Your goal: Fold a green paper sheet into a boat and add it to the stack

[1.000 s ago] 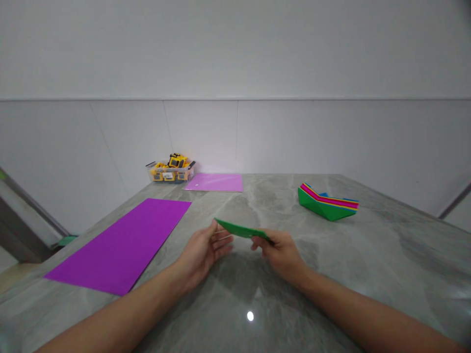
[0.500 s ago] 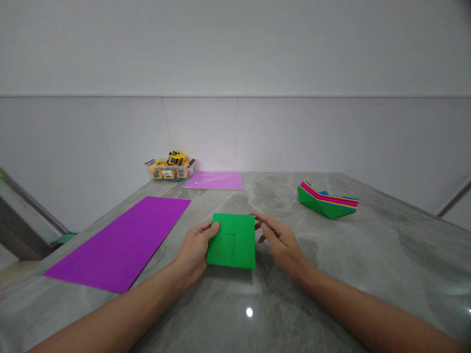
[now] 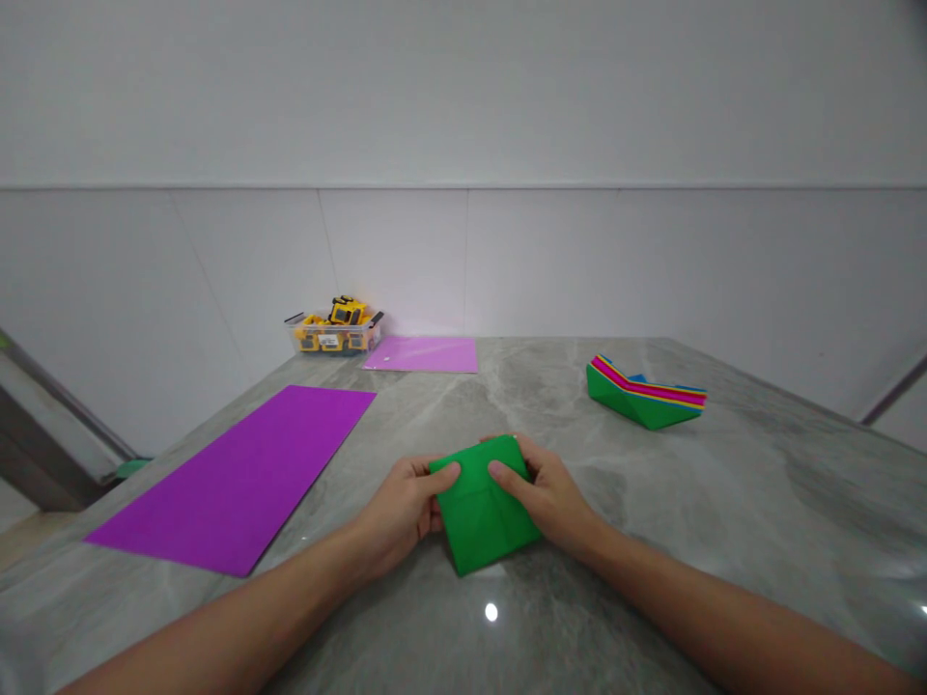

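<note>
A folded green paper square [image 3: 484, 521] is held between both hands, above the near middle of the table, turned a little askew. My left hand [image 3: 409, 502] pinches its upper left corner, thumb on top and fingers beneath. My right hand [image 3: 554, 492] grips the upper right part, its thumb lying across the face and the other fingers behind the paper. Faint crease lines show on the green face. The underside and most of the fingertips are hidden.
A folded paper boat [image 3: 644, 394], green with stripes of other colours, stands to the right. A purple sheet [image 3: 246, 478] lies on the left of the grey marbled table [image 3: 724, 541]. Further back are a pink sheet [image 3: 431, 354] and a clear box [image 3: 337, 338] of yellow toy vehicles.
My right hand, open beside the paper before, has closed on it. The green paper has moved nearer and slightly right and has tilted counterclockwise. My left hand still holds it.
</note>
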### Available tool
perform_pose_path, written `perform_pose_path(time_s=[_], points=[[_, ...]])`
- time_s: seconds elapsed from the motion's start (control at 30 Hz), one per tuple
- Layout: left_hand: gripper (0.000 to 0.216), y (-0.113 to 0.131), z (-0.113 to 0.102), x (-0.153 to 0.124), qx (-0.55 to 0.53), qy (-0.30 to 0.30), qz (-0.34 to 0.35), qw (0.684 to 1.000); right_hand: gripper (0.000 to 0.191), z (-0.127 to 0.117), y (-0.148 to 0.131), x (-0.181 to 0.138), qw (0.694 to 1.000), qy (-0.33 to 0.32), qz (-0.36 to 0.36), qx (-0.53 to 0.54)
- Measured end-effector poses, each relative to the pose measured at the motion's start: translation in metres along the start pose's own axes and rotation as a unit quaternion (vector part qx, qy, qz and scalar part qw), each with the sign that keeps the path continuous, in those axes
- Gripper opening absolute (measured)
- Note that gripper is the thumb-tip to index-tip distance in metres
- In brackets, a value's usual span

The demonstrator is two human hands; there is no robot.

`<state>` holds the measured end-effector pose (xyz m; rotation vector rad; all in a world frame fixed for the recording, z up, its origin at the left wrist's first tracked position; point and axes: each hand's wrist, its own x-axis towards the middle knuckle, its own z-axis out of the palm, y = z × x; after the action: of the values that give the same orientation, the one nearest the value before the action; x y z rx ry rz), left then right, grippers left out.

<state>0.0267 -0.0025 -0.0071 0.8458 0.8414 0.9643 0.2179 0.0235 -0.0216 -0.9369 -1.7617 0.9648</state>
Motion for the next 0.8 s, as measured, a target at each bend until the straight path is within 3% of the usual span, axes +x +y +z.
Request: perform_pose_path(time_s=[0.13, 0.37, 0.67, 0.8], points=[[0.031, -0.0046, -0.0047, 0.0003, 0.047, -0.037, -0.05, 0.997, 0.035, -0.0035, -0.0005, -0.0001, 0.999, 0.005, -0.016, -0.03], [0.04, -0.0004, -0.0024, 0.003, 0.045, 0.013, -0.056, 0.997, 0.021, -0.0044, -0.0034, 0.0001, 0.995, 0.001, -0.066, -0.069], [0.05, -0.0069, 0.0005, 0.0036, 0.011, 0.045, -0.037, 0.998, 0.017, -0.0037, -0.0032, 0.0003, 0.993, -0.001, -0.079, -0.084], [0.06, -0.0002, 0.0041, 0.0004, -0.012, 0.032, -0.063, 0.997, 0.018, -0.0031, -0.0047, -0.0014, 0.986, 0.048, -0.107, -0.119]])
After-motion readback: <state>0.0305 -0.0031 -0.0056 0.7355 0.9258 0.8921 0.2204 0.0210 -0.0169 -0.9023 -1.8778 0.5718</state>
